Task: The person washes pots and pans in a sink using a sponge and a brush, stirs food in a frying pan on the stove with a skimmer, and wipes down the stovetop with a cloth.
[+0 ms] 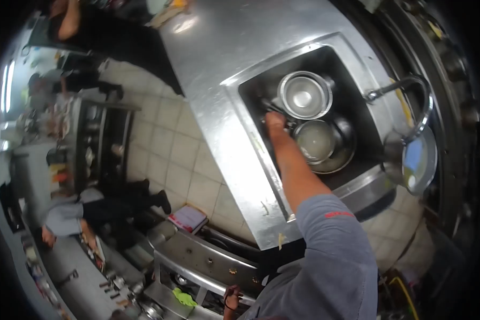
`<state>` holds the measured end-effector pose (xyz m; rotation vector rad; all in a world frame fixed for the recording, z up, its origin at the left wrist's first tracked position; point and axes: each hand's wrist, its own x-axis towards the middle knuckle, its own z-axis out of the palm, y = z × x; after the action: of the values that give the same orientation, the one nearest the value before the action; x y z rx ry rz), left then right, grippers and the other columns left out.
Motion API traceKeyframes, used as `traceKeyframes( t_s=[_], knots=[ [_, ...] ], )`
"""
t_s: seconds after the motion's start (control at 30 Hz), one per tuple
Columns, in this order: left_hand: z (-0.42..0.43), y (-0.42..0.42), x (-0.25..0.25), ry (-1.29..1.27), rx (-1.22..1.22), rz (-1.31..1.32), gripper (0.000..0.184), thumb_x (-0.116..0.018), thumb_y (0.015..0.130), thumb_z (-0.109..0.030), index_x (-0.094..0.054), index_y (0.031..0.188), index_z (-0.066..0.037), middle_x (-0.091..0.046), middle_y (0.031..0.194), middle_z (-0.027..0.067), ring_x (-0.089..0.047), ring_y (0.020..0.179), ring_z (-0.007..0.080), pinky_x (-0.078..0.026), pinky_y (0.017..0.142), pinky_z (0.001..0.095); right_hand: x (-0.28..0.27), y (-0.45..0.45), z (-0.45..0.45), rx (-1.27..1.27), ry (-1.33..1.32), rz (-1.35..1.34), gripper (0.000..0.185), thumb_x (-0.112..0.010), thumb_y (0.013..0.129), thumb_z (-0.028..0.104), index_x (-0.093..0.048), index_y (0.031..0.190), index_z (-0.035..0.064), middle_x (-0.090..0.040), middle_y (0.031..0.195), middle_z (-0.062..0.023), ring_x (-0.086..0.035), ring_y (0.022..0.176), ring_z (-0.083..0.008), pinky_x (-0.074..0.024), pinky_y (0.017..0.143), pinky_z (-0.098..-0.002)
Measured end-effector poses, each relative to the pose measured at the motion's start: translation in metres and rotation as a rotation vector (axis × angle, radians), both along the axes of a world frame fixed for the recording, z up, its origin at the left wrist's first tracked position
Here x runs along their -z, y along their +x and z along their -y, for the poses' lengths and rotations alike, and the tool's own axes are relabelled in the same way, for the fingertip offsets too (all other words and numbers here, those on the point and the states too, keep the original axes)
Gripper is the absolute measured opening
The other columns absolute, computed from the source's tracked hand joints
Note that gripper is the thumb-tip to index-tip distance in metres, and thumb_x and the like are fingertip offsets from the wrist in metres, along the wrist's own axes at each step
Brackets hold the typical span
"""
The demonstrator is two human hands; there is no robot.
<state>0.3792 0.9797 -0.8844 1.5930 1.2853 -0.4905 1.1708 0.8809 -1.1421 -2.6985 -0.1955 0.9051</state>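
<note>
"Where are the bowls sitting?"

"Down in the sink (368, 125) — the far bowl (303, 96) beside the near bowl (314, 141), which seems to rest in the wide pan (345, 156)."

"And the hands?"

"The right hand (274, 121) is in there too, just beside both bowls, at the sink's side. Its fingers are hidden, so I can't tell if it's gripping anything. The left hand (232, 298) hangs low, well away from the sink; too small to tell whether it's curled round something."

"What worries you?"

"The forearm (297, 169) passes close to the near bowl. A sideways swing could knock it, and whatever's inside might spill into the pan."

"Anything else?"

"Reaching where the fingers can't be seen properly — an unseen hard edge could nick them. And the sleeve (328, 210) is near the sink's rim, so leaning in further might wet it, or make the arm slip on the shiny counter (213, 101)"
</note>
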Motion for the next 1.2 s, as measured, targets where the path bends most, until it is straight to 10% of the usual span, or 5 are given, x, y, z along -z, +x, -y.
traceKeyframes(
  t_s=[0.27,0.4,0.53,0.9,1.2],
  knots=[
    [0.046,-0.066,0.021,-0.089,-0.199,-0.288,0.038,-0.071,0.093,-0.027,-0.061,0.118,-0.001,-0.072,0.090,0.0095,-0.071,0.075,0.0167,-0.057,0.066,0.0306,-0.010,0.006,0.020,-0.118,-0.024,0.204,0.027,-0.053,0.098,0.013,-0.079,0.107,0.0106,-0.076,0.109,-0.0142,-0.074,0.105,-0.0284,-0.0601,0.089,-0.0412],
    [0.045,-0.110,0.040,-0.080,0.159,-0.008,0.034,-0.071,0.092,-0.030,-0.065,0.114,-0.004,-0.072,0.092,0.0097,-0.071,0.085,0.0151,-0.057,0.077,0.0302,-0.077,-0.002,0.035,-0.120,0.065,0.333,0.020,-0.058,0.092,0.010,-0.075,0.102,0.0026,-0.075,0.104,-0.0164,-0.073,0.100,-0.0336,-0.0602,0.084,-0.0446],
    [0.049,-0.070,0.029,-0.036,-0.075,-0.114,0.034,-0.070,0.094,-0.032,-0.065,0.116,-0.007,-0.072,0.099,0.0077,-0.067,0.094,0.0166,-0.055,0.083,0.0333,-0.189,-0.029,0.058,-0.041,0.180,0.366,0.029,-0.063,0.090,0.023,-0.070,0.107,-0.0001,-0.074,0.100,-0.0210,-0.071,0.097,-0.0399,-0.0571,0.086,-0.0495],
    [0.028,0.057,0.041,-0.043,-0.113,0.252,0.026,-0.064,0.101,-0.031,-0.065,0.097,-0.005,-0.064,0.086,0.0001,-0.059,0.075,0.0102,-0.049,0.063,0.0284,-0.310,-0.056,0.153,0.615,0.788,0.403,0.053,-0.065,0.090,0.050,-0.073,0.099,-0.0020,-0.074,0.093,-0.0251,-0.071,0.096,-0.0411,-0.0529,0.087,-0.0469],
    [0.032,0.150,-0.006,-0.225,-0.155,0.198,0.014,-0.064,0.095,-0.016,-0.061,0.106,-0.008,-0.064,0.088,0.0019,-0.059,0.069,0.0093,-0.047,0.056,0.0259,-0.529,-0.100,0.163,0.180,0.911,0.416,0.045,-0.066,0.092,0.041,-0.073,0.088,-0.0032,-0.071,0.079,-0.0246,-0.070,0.086,-0.0429,-0.0537,0.083,-0.0468]
  ],
)
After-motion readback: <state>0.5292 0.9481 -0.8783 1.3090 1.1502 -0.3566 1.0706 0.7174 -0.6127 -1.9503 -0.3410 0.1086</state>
